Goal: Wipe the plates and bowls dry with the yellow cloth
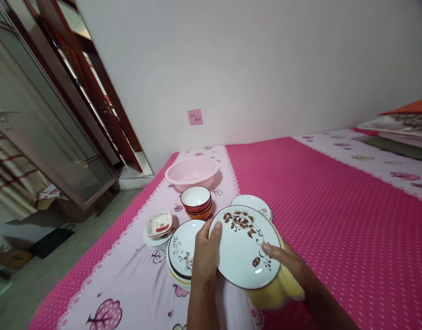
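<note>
A white plate (236,247) with a dark rim and brown flowers is tilted up between both hands. My left hand (207,247) grips its left edge, thumb on the face. At the right edge my right hand (290,261) has its thumb over the front, with a yellow cloth (280,288) behind and below the plate. Partly hidden by my left hand, a stack of flowered plates (181,247) lies on the bed. Behind the held plate rests another white plate (250,200).
Stacked bowls (196,199) stand before a pink basin (192,172) near the wall. Left of the plates, a small square dish (160,223) sits on stacked white saucers (158,244). The bed edge drops to the floor at left. Folded bedding (403,128) lies far right.
</note>
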